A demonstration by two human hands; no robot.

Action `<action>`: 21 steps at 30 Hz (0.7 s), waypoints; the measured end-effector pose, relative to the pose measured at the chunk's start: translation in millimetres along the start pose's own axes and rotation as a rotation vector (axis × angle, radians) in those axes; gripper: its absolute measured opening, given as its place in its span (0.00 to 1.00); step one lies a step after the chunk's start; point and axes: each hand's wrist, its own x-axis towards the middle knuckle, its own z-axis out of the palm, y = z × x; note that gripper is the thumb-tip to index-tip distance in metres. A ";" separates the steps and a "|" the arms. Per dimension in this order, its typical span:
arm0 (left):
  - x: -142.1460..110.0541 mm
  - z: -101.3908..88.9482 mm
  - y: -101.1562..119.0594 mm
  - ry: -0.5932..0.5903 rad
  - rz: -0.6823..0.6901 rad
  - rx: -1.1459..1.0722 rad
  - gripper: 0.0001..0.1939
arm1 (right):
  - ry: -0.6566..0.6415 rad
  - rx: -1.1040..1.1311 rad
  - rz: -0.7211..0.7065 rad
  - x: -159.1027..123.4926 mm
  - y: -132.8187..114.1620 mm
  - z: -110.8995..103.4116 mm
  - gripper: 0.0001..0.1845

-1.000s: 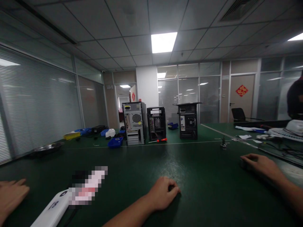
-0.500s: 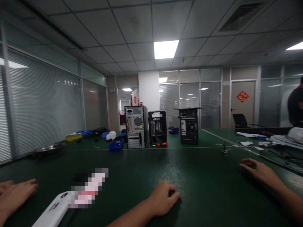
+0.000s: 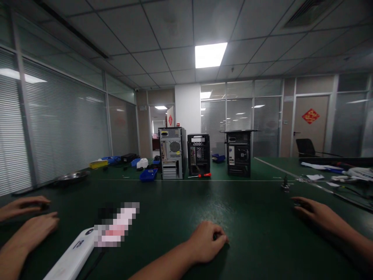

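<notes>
My left hand (image 3: 207, 242) rests on the green tabletop in the lower middle, its fingers curled in toward the thumb. A small dark spot shows inside the curl, too hidden to name. Over on the right, my right hand (image 3: 313, 212) lies low over the table with bent fingers. Something small and dark shows between its fingertips and thumb; I cannot make out what. Just beyond those fingertips stands a small metal part (image 3: 285, 186) with a dark upright stem, apart from the hand. A red-handled screwdriver (image 3: 205, 175) lies farther off, before the computer cases.
Three computer cases, a grey one (image 3: 171, 155) and two black ones (image 3: 198, 155) (image 3: 239, 155), stand across the table. Blue trays (image 3: 148, 175) and a metal bowl (image 3: 72, 177) are left. Another person's hands (image 3: 36, 229) are beside a white device (image 3: 72, 252) marked 18. Cables (image 3: 354, 194) lie right.
The view has turned slightly left, so the scene sits farther right. My right hand is closer to the small metal part. My left hand looks unchanged. More of the other person's hands shows.
</notes>
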 end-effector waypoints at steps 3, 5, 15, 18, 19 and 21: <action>-0.1 -0.3 2.4 0.021 -0.013 -0.035 0.13 | -0.128 0.099 -0.180 -6.8 -57.4 1.5 0.27; -0.5 -0.9 4.4 0.032 -0.029 -0.053 0.14 | -0.181 0.134 -0.335 -19.1 -109.3 2.5 0.27; 0.1 -0.8 2.3 0.061 0.016 -0.070 0.15 | -0.433 0.207 -0.725 -115.4 -280.7 18.0 0.19; 1.6 -0.4 0.7 0.023 0.046 -0.058 0.16 | -0.420 0.179 -0.707 -120.3 -280.4 27.3 0.23; 1.9 -0.3 0.6 0.022 0.043 -0.050 0.16 | -0.421 0.175 -0.706 -119.6 -278.6 29.9 0.25; 2.3 0.0 0.9 0.036 0.025 -0.030 0.17 | -0.422 0.163 -0.713 -116.0 -273.5 33.5 0.29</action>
